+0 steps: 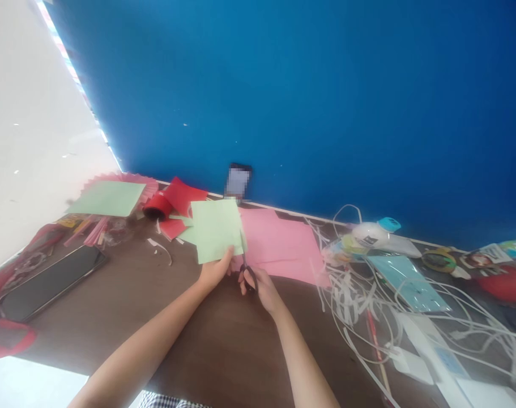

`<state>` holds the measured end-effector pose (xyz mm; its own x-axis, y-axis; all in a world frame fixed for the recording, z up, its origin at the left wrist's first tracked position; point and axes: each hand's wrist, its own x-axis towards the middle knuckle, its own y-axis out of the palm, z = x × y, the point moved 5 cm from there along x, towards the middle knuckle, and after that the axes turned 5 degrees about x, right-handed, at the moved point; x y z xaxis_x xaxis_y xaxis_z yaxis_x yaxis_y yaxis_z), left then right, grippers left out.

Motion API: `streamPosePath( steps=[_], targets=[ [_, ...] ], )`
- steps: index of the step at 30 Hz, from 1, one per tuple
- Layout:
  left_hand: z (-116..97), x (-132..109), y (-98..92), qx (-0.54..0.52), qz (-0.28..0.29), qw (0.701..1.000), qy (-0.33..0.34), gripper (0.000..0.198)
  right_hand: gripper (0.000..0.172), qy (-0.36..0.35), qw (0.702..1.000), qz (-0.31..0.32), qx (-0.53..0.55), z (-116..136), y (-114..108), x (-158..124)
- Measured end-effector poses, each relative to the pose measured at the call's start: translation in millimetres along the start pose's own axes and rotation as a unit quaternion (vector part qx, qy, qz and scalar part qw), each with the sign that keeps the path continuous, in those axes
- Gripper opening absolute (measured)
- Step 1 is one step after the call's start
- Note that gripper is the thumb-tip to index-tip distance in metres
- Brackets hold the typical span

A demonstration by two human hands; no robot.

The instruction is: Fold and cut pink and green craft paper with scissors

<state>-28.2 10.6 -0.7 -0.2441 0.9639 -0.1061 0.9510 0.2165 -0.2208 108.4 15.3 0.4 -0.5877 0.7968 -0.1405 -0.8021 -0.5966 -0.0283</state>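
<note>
A pale green sheet of paper is held up over the table, with my left hand pinching its lower right edge. In my right hand is a pair of black-handled scissors, fingers through the loops. Its blades point away from me and lie along the right edge of the green sheet, where a narrow strip shows beside them. Behind and to the right, a large pink sheet of paper lies on the table. Whether the blades are apart is too blurred to tell.
On the left are a black phone, a red roll and another green sheet. White cables tangle on the right near a light blue packet. A blue panel rises behind the brown table.
</note>
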Motion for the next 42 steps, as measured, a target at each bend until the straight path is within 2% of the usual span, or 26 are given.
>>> streamPosePath(
  steps=[4,8,14,33,42],
  targets=[
    [5,5,-0.8,-0.057,-0.002,0.998,-0.014,0.049,0.037,0.003,1.000,0.001,0.005,0,1,-1],
    [2,4,-5.0,-0.001,-0.028,0.999,-0.021,0.049,0.035,0.006,1.000,-0.002,0.006,0,1,-2],
    [-9,-1,-2.7,0.056,0.002,0.998,0.004,0.053,0.036,-0.007,1.000,-0.002,0.004,0,0,-1],
    [-12,-1,-3.1,0.054,-0.003,0.999,0.003,0.056,0.037,0.002,1.000,-0.013,-0.012,-3,-1,-1],
    [-9,-3,0.5,0.083,0.020,0.996,-0.005,0.054,0.041,-0.021,1.000,0.004,0.001,3,1,-1]
  ],
)
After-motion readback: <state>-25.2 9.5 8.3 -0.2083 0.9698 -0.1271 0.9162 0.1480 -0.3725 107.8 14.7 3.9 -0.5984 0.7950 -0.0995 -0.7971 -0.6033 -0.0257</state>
